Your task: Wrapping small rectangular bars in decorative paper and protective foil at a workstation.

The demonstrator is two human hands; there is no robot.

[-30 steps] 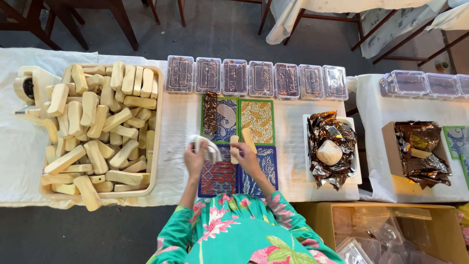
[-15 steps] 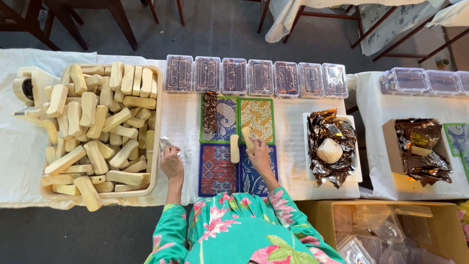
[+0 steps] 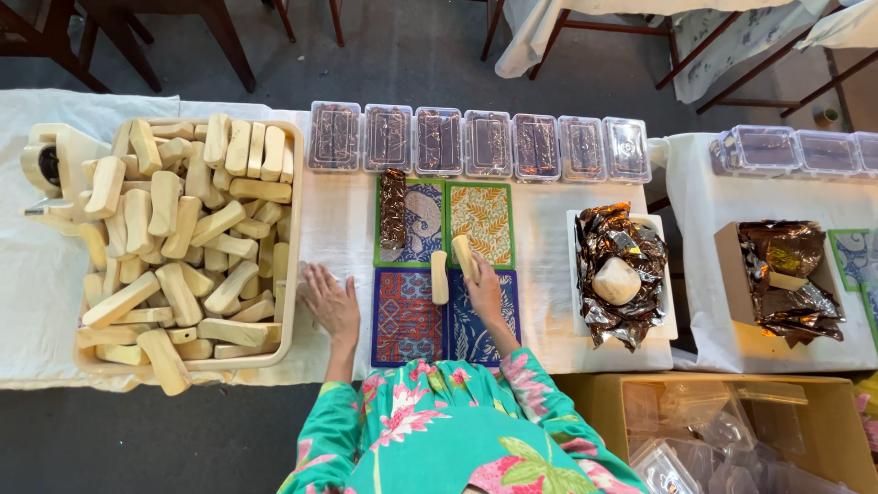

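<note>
**A:** I start at the fingers. What do you make of the right hand point(image 3: 485, 291)?

**B:** From my screen, its fingers are closed around a pale wooden block point(image 3: 464, 255), held tilted over the seam between the yellow leaf-patterned mat point(image 3: 482, 222) and the dark blue mat point(image 3: 485, 334).

**A:** And the left hand point(image 3: 331, 300)?

**B:** Fingers apart and flat on the white tablecloth point(image 3: 343, 215), holding nothing. It lies just beside the right wall of the bin of wooden blocks point(image 3: 294, 220), with the red patterned mat point(image 3: 407, 316) near its other side.

**A:** I see a second loose block point(image 3: 440, 276) lying upright across the seam of the mats, just left of the held one.

**B:** Agreed. Open room: a bare strip of cloth between bin and mats, and another between the mats and the white tray point(image 3: 666, 274) of crumpled foil wrappers.

**A:** Counts. I get four mats in a square, the fourth being the blue swirl mat point(image 3: 422, 222) with one foil-wrapped bar point(image 3: 392, 209) on it.

**B:** Seven clear lidded boxes point(image 3: 476, 143) in a row along the far edge. Blocks in the bin are too many for me to count.

**A:** On the next table, three more clear boxes point(image 3: 794, 150) and a cardboard box point(image 3: 727, 265) of wrappers. That table's near edge is touching nothing I can see.
</note>
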